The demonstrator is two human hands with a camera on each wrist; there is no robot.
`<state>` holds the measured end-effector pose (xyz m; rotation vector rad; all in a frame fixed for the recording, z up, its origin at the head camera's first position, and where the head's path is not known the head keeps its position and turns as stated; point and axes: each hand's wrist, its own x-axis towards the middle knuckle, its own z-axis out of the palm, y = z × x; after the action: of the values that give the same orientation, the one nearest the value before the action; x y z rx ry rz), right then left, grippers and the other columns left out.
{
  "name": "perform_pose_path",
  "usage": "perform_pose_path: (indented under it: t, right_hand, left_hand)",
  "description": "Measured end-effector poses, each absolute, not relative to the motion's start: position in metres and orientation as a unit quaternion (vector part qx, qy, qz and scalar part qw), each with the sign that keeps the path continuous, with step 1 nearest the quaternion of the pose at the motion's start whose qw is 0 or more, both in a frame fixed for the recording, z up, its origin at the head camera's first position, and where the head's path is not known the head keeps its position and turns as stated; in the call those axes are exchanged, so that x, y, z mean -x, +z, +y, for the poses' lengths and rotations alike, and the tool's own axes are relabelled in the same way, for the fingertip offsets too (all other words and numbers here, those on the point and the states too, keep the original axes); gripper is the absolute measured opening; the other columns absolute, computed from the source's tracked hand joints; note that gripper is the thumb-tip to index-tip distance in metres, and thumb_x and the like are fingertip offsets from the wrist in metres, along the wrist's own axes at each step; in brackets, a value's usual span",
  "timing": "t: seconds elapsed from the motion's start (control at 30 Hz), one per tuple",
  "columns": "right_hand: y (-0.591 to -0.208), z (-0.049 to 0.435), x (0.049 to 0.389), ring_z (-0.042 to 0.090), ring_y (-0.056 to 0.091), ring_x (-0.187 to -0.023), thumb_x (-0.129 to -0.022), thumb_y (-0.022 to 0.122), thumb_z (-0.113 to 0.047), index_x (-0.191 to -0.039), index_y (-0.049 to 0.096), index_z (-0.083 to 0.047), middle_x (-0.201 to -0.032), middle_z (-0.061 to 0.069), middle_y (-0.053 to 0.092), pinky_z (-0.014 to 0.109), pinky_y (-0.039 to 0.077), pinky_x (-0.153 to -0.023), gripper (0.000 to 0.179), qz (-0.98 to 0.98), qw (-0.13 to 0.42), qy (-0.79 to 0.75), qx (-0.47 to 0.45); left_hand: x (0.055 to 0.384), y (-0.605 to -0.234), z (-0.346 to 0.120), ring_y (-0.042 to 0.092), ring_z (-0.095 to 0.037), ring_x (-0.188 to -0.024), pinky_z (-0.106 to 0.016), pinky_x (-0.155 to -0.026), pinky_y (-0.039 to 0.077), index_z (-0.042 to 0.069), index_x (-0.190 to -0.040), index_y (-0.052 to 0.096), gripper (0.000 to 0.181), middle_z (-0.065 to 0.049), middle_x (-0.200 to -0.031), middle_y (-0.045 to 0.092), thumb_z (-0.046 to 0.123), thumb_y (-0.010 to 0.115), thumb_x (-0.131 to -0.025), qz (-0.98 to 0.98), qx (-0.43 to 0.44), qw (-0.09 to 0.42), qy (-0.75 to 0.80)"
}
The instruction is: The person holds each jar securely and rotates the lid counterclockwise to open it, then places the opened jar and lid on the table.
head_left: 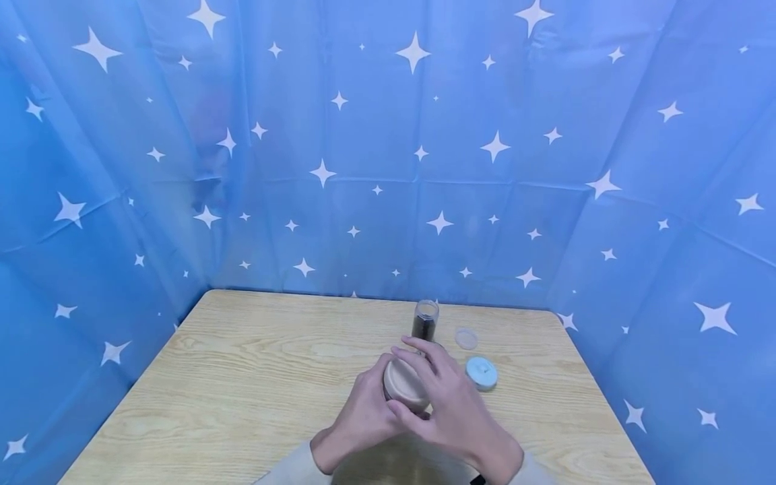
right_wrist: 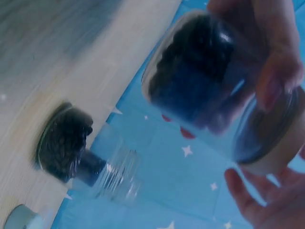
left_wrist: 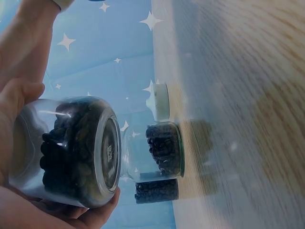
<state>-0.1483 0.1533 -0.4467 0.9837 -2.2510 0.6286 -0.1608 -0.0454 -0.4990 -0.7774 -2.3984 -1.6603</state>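
Note:
My left hand [head_left: 366,411] grips a clear glass jar [left_wrist: 76,148] partly filled with dark beans, held tilted above the table. A beige lid [head_left: 405,385] sits on its mouth. Around the lid curls my right hand [head_left: 455,404], thumb at the near edge and fingers spread over the far side. In the right wrist view, the fingertips of the right hand [right_wrist: 267,205] are right at the lid's rim, while the left hand [right_wrist: 281,38] wraps the jar's body.
Behind the hands stands another glass jar [left_wrist: 164,152] of dark beans, with a narrow clear container [head_left: 424,327] of dark contents beyond it. A light-blue lid [head_left: 481,372] and a clear disc [head_left: 467,339] lie to the right on the wooden table [head_left: 273,377]. A star-patterned curtain [head_left: 376,135] encloses it.

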Motion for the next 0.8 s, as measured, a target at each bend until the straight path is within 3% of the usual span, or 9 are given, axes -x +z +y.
perform_pose_path:
  t: [0.4, 0.8]
  right_hand:
    - [-0.458, 0.142, 0.141, 0.036, 0.068, -0.145, -0.106, 0.082, -0.053, -0.161, 0.067, -0.017, -0.165, 0.012, 0.064, 0.053, 0.066, -0.108, 0.067, -0.86, 0.309, 0.227, -0.337]
    - [-0.459, 0.142, 0.139, 0.032, 0.066, -0.146, -0.108, 0.082, -0.048, -0.161, 0.067, -0.021, -0.164, 0.009, 0.064, 0.052, 0.065, -0.108, 0.061, -0.873, 0.293, 0.226, -0.318]
  left_hand:
    - [0.162, -0.5, -0.046, 0.081, -0.019, -0.113, -0.034, -0.095, 0.069, 0.013, -0.151, 0.059, 0.08, -0.006, -0.13, 0.081, 0.015, 0.101, -0.082, -0.799, 0.278, 0.102, -0.523]
    - [0.162, -0.498, -0.046, 0.082, -0.021, -0.116, -0.033, -0.097, 0.068, 0.015, -0.154, 0.059, 0.083, -0.005, -0.132, 0.081, 0.018, 0.101, -0.083, -0.805, 0.253, 0.07, -0.533]
